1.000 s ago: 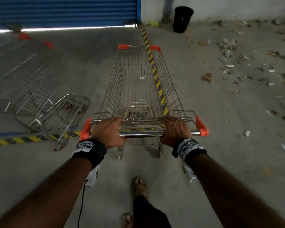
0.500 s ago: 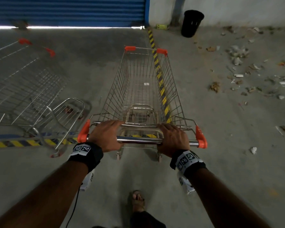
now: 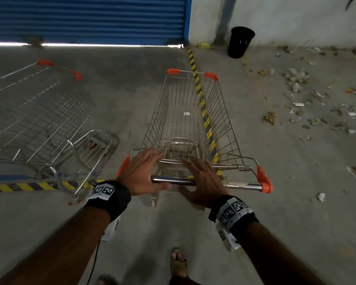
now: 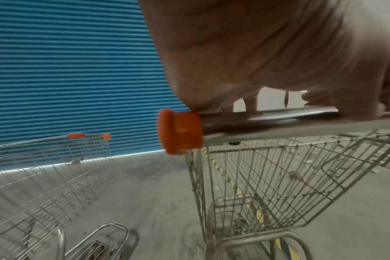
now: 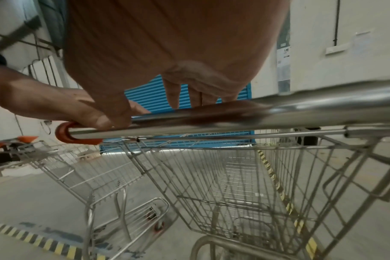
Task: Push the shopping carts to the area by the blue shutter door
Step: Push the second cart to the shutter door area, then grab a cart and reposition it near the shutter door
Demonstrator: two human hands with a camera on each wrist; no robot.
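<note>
The steel shopping cart (image 3: 189,112) with orange corner caps points toward the blue shutter door (image 3: 86,19). Its chrome handle bar (image 3: 240,184) runs across in front of me. My left hand (image 3: 144,171) lies on the bar's left part with its fingers stretched forward over it and the thumb along the bar's underside. My right hand (image 3: 201,177) rests its palm on the middle of the bar with the fingers spread and straight. In the right wrist view, the right hand (image 5: 167,44) presses the bar (image 5: 301,112) with straight fingers. The left wrist view shows the palm (image 4: 267,52) beside the orange end cap (image 4: 178,131).
A second empty cart (image 3: 39,112) stands close on the left, also facing the shutter. A yellow-black floor stripe (image 3: 199,89) runs under my cart, and another (image 3: 19,187) crosses at the left. A black bin (image 3: 242,42) stands by the white wall, with litter (image 3: 296,79) scattered at the right.
Both hands gripped the bar before; their fingers now lie straight, and the hands sit closer together. The cart and I have moved nearer the shutter.
</note>
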